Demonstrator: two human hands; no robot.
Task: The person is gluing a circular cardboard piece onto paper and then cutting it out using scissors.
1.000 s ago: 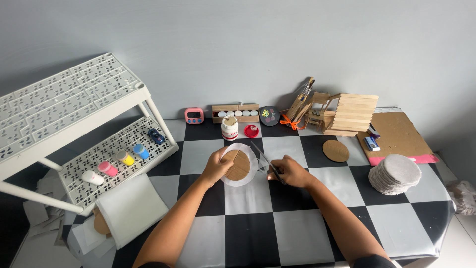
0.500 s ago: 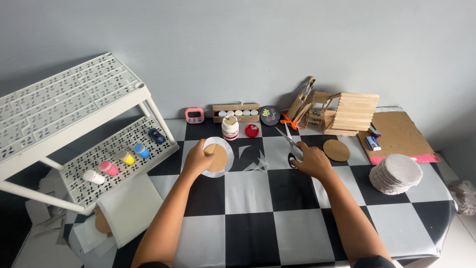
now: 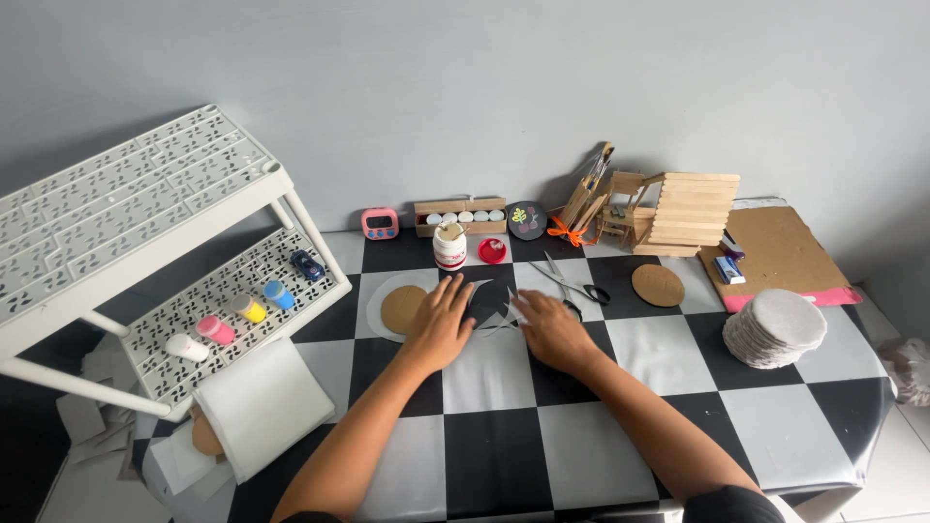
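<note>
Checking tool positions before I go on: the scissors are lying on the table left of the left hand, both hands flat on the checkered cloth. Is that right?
Not quite. In the head view the scissors lie on the table to the right of the right hand, not left of the left hand. Left of the left hand is the brown disc on its white circle. Both hands do rest flat on the checkered cloth.

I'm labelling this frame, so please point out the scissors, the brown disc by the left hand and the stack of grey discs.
scissors (image 3: 578,287): head view, on the blades.
brown disc (image 3: 401,309): head view, its centre.
stack of grey discs (image 3: 783,321): head view, top disc.
</note>
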